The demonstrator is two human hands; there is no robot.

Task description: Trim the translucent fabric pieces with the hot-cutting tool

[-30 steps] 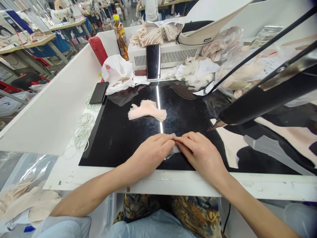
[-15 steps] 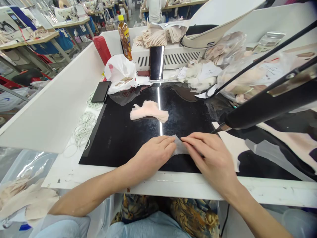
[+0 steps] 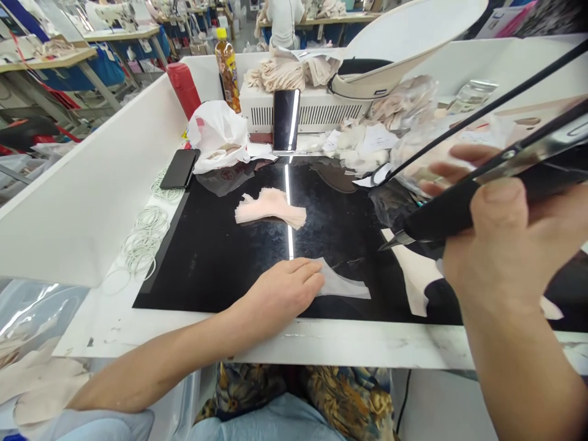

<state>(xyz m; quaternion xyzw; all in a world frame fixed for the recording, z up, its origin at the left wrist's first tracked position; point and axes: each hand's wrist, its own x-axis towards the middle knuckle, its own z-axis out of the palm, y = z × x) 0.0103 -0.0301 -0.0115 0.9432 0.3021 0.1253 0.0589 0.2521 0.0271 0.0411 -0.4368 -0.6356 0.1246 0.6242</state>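
My left hand [image 3: 280,291] lies flat on the black mat [image 3: 215,251], fingers stretched out and pressing the left end of a thin translucent fabric piece [image 3: 346,286]. My right hand [image 3: 500,245] is raised at the right, close to the camera. It is closed round the black handle of a hanging tool [image 3: 436,220] whose pointed metal tip [image 3: 390,241] hovers above the mat, to the right of the piece. A small stack of pale pink fabric pieces [image 3: 271,208] sits mid-mat, beyond both hands.
White elastic loops [image 3: 147,236] and a dark phone [image 3: 179,168] lie along the mat's left edge. A white plastic bag [image 3: 218,135], an upright phone [image 3: 285,119], a white vented box [image 3: 321,107], a bottle [image 3: 227,67] and fabric heaps crowd the back. A white wall [image 3: 92,190] borders the left.
My right hand has left the translucent piece, risen to the right and taken hold of the black tool handle. My left hand stays on the piece, which now lies uncovered.
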